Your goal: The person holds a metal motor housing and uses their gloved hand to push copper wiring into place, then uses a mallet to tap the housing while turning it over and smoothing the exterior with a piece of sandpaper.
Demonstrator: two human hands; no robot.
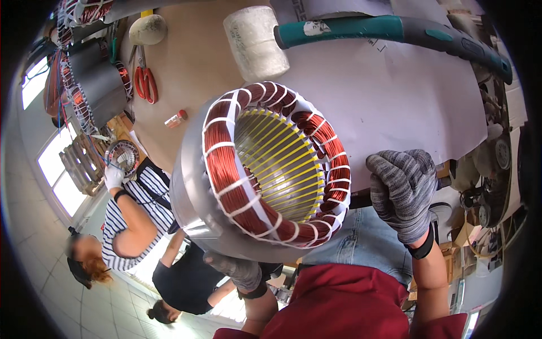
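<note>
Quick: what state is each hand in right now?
Left hand: against or just beside the copper-wound stator; open or closed cannot be told.
Right hand: closed in a loose fist, nothing visible in it.

Windows (66, 191) at left (glaring white), pale wall (42, 123) between, wooden pallets (81, 166) near.

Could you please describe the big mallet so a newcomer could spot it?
Find the large copper-wound stator in the middle. Beyond it, a white-headed mallet lies with its handle running rightward. That handle is teal and grey, unlike the yellow-handled tool further left.
</note>
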